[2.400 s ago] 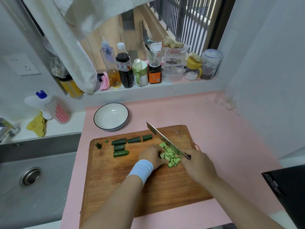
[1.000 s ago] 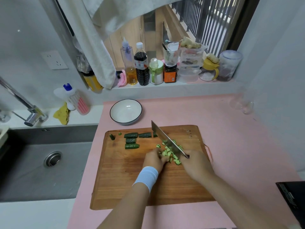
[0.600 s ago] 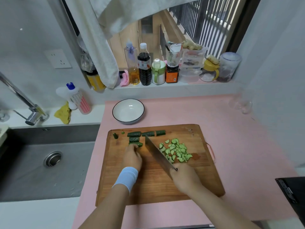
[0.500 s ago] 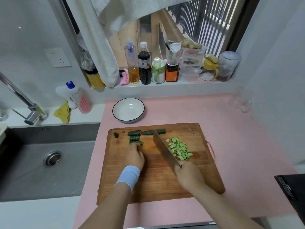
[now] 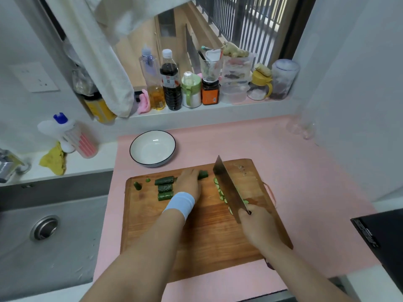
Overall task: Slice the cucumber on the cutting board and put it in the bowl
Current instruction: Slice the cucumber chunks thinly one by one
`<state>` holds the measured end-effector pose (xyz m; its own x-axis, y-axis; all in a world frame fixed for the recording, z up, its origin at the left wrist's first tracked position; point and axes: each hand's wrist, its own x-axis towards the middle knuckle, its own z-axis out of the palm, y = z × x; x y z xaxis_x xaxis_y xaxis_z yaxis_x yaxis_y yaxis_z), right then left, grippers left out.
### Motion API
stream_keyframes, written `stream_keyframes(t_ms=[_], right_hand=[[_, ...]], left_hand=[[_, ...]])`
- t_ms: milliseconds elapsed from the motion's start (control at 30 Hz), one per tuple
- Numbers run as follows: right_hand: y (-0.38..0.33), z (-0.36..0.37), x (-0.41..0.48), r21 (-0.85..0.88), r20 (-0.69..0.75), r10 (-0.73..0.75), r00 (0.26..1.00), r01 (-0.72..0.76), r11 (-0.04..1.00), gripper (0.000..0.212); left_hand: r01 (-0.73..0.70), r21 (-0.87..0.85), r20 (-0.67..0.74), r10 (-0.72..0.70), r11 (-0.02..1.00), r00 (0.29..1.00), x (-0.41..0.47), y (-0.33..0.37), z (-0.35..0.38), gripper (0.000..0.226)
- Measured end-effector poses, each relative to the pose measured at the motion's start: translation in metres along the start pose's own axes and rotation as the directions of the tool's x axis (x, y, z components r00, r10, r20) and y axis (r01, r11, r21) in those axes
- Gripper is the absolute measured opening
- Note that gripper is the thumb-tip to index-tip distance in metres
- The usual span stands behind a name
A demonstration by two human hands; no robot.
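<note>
Left hand (image 5: 189,182): palm down at the far edge of the cutting board (image 5: 207,232), forearm reaching in from the near edge, pale blue wristband (image 5: 180,203) at the wrist
Left fingers (image 5: 189,172): side by side, pointing away, laid over a cucumber piece (image 5: 202,174) whose dark end pokes out on the right; curled round it or only resting on it, cannot tell
Right hand (image 5: 258,227): over the near right part of the cutting board, knuckles up, forearm slanting in from the near right corner
Right fingers (image 5: 244,214): clamped round the handle of the knife (image 5: 229,188), handle hidden in the fist
Blade: broad, slanting from the fist toward the far edge of the cutting board
Cucumber slices (image 5: 220,191): pale green, right of centre on the cutting board, partly behind the blade
Uncut lengths (image 5: 165,188): three, dark, on the far left part of the cutting board, just left of the left hand
Bowl (image 5: 152,148): white with a dark rim, on the pink tabletop (image 5: 294,171) just beyond the far left edge of the cutting board
</note>
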<state>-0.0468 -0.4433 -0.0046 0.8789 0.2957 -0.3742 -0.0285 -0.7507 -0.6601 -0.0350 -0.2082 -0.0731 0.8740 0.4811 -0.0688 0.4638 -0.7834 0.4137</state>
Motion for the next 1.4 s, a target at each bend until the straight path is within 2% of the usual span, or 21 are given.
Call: stream_keyframes(t_ms=[67, 133, 200, 267, 367, 500, 567, 833, 1000, 1133, 1300, 1400], right_hand=[[-0.003, -0.004, 0.004, 0.027, -0.022, -0.007, 1.0, 0.007, 1.0, 0.037], [-0.005, -0.01, 0.008, 0.058, -0.037, -0.008, 0.999, 0.01, 0.998, 0.038], [-0.004, -0.015, 0.012, 0.053, -0.035, -0.013, 0.999, 0.014, 0.999, 0.038], [-0.003, -0.02, 0.015, 0.032, -0.025, -0.019, 0.999, 0.02, 0.999, 0.036], [-0.001, -0.02, 0.016, 0.013, -0.01, -0.039, 0.999, 0.039, 0.999, 0.034], [-0.001, -0.011, 0.012, -0.022, 0.047, -0.069, 0.996, 0.07, 0.997, 0.035], [-0.002, -0.004, 0.008, -0.071, 0.08, -0.086, 0.993, 0.091, 0.993, 0.033], [-0.006, 0.017, -0.017, -0.267, 0.203, -0.202, 0.958, 0.253, 0.93, 0.024], [-0.002, 0.022, -0.024, -0.349, 0.235, -0.232, 0.944, 0.305, 0.886, 0.03], [0.002, 0.025, -0.023, -0.359, 0.246, -0.258, 0.934, 0.335, 0.871, 0.02], [0.005, 0.029, -0.023, -0.357, 0.287, -0.283, 0.915, 0.377, 0.855, 0.021], [0.005, 0.032, -0.023, -0.363, 0.292, -0.292, 0.911, 0.387, 0.847, 0.023]], left_hand=[[-0.042, 0.065, 0.061, 0.039, 0.997, 0.997, 0.017, 0.004, 0.004, 0.051], [-0.092, 0.163, 0.078, 0.08, 0.982, 0.994, 0.028, 0.006, 0.01, 0.043], [-0.105, 0.267, 0.056, 0.093, 0.958, 0.994, 0.031, 0.011, 0.015, 0.037], [-0.113, 0.293, 0.025, 0.111, 0.949, 0.994, 0.028, 0.013, 0.021, 0.035], [-0.107, 0.116, -0.026, 0.111, 0.987, 0.994, 0.01, 0.012, 0.026, 0.039], [-0.032, -0.135, -0.092, 0.019, 0.99, 0.996, -0.034, 0.001, 0.027, 0.022], [-0.018, -0.194, -0.118, -0.005, 0.981, 0.993, -0.061, -0.009, 0.029, 0.022], [-0.033, -0.213, -0.275, -0.028, 0.977, 0.961, -0.138, -0.033, 0.054, 0.023], [-0.048, -0.214, -0.354, -0.032, 0.976, 0.935, -0.149, -0.028, 0.057, 0.02], [-0.059, -0.208, -0.361, -0.021, 0.976, 0.932, -0.143, -0.029, 0.058, 0.015], [-0.067, -0.247, -0.394, -0.037, 0.967, 0.919, -0.154, -0.03, 0.059, 0.019], [-0.089, -0.234, -0.415, -0.017, 0.968, 0.91, -0.152, -0.031, 0.058, 0.006]])
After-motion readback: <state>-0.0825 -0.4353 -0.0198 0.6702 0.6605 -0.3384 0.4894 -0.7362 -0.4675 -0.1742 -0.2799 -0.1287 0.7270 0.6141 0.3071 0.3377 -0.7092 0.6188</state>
